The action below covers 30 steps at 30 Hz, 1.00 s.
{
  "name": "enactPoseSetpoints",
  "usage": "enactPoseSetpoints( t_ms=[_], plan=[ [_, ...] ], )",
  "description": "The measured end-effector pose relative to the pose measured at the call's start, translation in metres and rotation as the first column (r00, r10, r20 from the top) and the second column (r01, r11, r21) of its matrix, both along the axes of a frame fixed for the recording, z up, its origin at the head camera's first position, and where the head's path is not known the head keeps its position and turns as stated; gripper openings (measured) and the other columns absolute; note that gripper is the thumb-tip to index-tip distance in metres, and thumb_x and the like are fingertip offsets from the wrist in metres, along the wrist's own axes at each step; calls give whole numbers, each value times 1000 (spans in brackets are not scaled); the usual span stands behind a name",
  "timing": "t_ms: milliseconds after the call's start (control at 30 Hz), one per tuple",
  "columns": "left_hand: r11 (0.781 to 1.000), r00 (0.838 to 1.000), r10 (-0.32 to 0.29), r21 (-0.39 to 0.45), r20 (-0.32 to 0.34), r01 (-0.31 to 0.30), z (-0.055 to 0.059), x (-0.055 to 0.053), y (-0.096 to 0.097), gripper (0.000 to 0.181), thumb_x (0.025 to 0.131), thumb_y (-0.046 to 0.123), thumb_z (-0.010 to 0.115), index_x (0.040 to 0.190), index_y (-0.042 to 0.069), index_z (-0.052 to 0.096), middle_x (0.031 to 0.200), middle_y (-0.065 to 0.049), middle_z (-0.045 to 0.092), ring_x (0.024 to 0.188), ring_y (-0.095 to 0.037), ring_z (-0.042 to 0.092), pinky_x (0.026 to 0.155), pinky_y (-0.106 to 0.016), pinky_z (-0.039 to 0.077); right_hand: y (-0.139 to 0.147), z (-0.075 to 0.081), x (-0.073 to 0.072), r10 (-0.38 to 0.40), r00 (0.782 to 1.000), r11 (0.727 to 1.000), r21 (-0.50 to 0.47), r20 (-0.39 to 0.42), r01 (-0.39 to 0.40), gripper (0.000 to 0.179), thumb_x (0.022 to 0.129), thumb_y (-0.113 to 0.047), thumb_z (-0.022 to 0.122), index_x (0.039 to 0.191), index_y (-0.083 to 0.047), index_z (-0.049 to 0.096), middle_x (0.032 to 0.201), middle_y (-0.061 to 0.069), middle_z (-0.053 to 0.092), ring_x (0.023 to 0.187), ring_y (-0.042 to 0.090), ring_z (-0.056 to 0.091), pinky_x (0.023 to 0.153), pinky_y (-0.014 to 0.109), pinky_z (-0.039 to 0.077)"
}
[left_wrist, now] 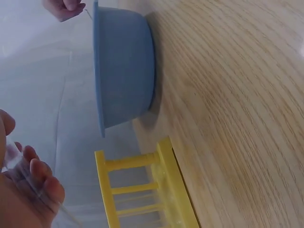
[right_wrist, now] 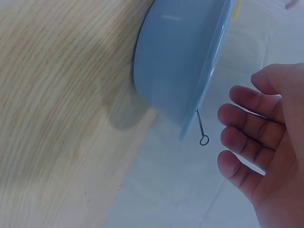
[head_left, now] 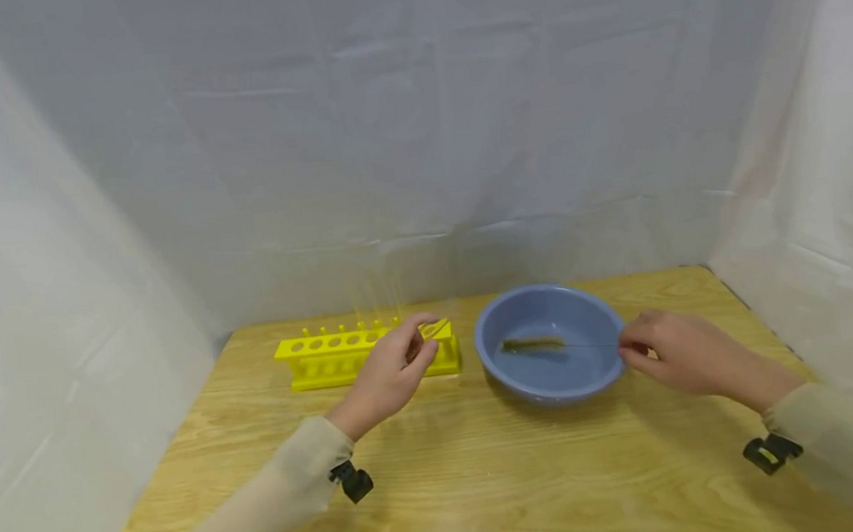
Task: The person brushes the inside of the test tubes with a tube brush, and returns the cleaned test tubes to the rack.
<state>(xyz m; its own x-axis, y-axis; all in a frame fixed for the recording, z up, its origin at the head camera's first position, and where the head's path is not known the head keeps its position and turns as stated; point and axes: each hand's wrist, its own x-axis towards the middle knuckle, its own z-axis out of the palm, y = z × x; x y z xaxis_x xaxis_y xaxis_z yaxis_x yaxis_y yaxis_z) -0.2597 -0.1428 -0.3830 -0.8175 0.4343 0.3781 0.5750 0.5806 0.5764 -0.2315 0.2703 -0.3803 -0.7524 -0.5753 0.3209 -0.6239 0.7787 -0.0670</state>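
Observation:
My left hand [head_left: 388, 375] is in front of the yellow test tube rack [head_left: 305, 364] and holds a clear tube [left_wrist: 34, 183] with curled fingers. The tube is see-through and partly hidden by the palm. A test tube brush [head_left: 534, 344] lies in the blue basin [head_left: 549, 392], its bristles to the left. Its twisted wire handle leans over the right rim and ends in a small loop [right_wrist: 204, 140]. My right hand [right_wrist: 280, 137] is beside that loop with fingers loosely bent, a gap showing between fingertips and wire.
Clear tubes [head_left: 376, 291], faint to see, stand upright on pegs at the back of the rack. The rack is left of the basin on a wooden table [head_left: 443, 482]. White sheeting [head_left: 416, 133] walls in the back and both sides.

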Motion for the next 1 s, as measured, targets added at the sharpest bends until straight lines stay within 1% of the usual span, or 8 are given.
enactPoseSetpoints(
  t_ms=[100,200,300,400,600,733,833,1000],
  plan=[
    [995,999,39,-89,-37,-43,-3,-1,6,30,105,32,52,131,18,59,71,6,50,55,-10,39,57,-28,41,2,-1,0,-14,1000,1000,1,4,14,10,93,-20,72,86,-27,71,84,-13,63,72,5,55,60,25,44],
    [982,992,82,-165,-95,-97,-6,-1,10,19,103,34,54,113,19,62,69,6,48,53,-8,37,53,-27,38,3,-1,0,-20,1000,1000,2,4,20,10,93,-20,72,87,-27,72,84,-12,62,71,4,53,60,25,43],
    [963,982,108,-231,-155,-142,-7,1,14,17,102,35,55,95,21,57,66,6,46,52,-7,35,50,-25,33,3,-2,-1,-31,999,1000,1,4,31,6,93,-20,71,90,-24,73,84,-10,63,71,4,53,59,25,43],
    [944,971,116,-282,-207,-173,-7,3,18,21,101,33,57,85,21,52,65,6,47,52,-7,35,48,-24,30,4,-3,-2,-55,998,998,-8,5,55,5,94,-21,70,91,-20,74,87,-6,66,73,7,56,59,26,44],
    [901,939,102,-371,-328,-227,-15,0,28,16,96,28,60,81,23,59,71,10,61,53,-2,47,47,-21,38,5,-7,-6,-112,992,994,0,-55,112,5,91,-24,73,91,-19,73,89,-2,66,73,9,55,55,25,43],
    [883,921,84,-401,-379,-245,-19,-3,34,14,92,25,61,79,23,61,67,10,61,50,-2,46,43,-21,36,4,-11,-8,-153,985,988,24,-73,155,7,90,-26,74,90,-20,71,94,2,67,77,16,58,52,27,43],
    [874,914,74,-417,-398,-252,-21,-5,38,13,91,25,62,77,24,61,65,12,60,50,-1,44,43,-20,34,3,-13,-8,-172,984,984,44,-41,174,9,91,-27,73,93,-19,70,93,1,69,79,20,61,52,30,44],
    [858,912,67,-443,-405,-260,-23,-7,41,15,91,26,63,76,23,59,62,12,57,48,-1,41,40,-20,31,2,-14,-8,-209,975,978,45,75,206,12,93,-26,68,100,-17,71,89,-2,70,73,13,62,54,31,47]
  ],
)
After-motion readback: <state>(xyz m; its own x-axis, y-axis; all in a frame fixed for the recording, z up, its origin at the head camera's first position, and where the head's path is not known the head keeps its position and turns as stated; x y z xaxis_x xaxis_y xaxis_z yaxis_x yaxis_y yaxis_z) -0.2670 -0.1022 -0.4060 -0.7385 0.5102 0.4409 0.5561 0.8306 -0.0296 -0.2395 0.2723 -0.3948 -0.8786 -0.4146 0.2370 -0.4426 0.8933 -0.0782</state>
